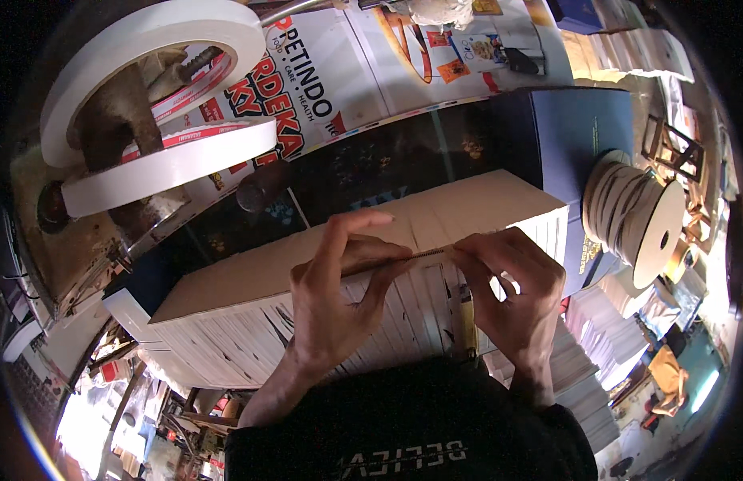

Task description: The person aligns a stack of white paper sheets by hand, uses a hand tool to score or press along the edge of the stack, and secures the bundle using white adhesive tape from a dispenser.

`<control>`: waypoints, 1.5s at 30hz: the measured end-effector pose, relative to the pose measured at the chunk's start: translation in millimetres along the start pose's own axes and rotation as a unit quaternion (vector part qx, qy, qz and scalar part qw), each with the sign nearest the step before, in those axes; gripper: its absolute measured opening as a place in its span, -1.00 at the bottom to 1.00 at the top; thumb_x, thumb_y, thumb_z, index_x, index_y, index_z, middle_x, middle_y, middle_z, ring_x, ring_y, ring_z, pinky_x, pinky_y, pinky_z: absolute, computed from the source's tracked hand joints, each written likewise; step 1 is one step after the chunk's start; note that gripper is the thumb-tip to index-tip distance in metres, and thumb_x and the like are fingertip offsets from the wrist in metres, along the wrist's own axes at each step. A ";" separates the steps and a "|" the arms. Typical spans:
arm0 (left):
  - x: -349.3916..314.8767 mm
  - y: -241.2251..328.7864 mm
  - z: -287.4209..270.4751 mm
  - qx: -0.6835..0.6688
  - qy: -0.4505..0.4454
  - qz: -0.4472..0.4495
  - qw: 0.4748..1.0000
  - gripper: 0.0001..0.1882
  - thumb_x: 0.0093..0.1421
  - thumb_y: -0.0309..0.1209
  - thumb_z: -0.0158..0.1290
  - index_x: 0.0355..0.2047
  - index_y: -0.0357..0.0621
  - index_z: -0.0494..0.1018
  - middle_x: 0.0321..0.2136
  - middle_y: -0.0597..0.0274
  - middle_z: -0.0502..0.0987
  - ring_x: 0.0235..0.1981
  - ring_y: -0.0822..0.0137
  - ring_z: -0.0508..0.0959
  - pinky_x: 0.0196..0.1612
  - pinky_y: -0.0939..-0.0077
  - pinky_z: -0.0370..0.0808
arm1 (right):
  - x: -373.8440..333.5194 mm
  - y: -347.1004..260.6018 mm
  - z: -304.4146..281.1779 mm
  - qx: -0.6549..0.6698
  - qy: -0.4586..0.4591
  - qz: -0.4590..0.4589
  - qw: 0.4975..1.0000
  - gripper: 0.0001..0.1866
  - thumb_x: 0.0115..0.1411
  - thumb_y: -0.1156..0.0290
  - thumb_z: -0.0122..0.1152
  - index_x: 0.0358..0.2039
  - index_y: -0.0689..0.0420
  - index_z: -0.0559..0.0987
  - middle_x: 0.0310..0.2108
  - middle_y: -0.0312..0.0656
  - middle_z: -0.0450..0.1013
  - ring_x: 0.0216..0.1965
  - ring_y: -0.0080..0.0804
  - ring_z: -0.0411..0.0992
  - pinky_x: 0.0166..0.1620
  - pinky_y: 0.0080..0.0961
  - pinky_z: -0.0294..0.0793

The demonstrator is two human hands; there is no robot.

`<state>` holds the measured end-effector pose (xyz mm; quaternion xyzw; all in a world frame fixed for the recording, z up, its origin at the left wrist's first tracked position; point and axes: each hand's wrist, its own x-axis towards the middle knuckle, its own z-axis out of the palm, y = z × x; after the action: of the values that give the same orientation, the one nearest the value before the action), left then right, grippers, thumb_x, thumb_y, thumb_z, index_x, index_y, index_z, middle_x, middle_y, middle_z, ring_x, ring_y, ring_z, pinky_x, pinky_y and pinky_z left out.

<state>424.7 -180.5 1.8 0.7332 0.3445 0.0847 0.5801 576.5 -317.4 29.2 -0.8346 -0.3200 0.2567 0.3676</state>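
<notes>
Brown cardboard covers the top of one big block of stacked white pages (371,264), sitting mid-picture. Both hands pinch one thin, stiff strip (423,255) along its front top edge: left hand (339,297) at seven o'clock with its grip pressed together, right hand (516,293) at five o'clock. Two white tape rolls (159,96) hang at ten o'clock. One round ribbon spool (636,216) lies at three o'clock.
</notes>
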 end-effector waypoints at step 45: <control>20.7 17.8 26.7 -0.012 -0.033 -0.025 0.999 -0.50 0.18 -0.61 0.32 0.06 -0.10 0.37 -0.33 0.15 0.77 -0.17 0.17 0.78 0.09 0.20 0.61 | 6.9 25.8 -22.7 -0.017 0.000 -0.030 0.999 -0.88 0.24 0.61 0.35 -0.20 0.19 0.65 -0.33 -0.10 0.55 -0.49 -0.23 0.55 -0.41 -0.33 0.55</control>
<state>461.4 -190.8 3.9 0.7201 0.3419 0.0498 0.6017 605.0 -336.2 21.4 -0.8305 -0.3494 0.2400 0.3613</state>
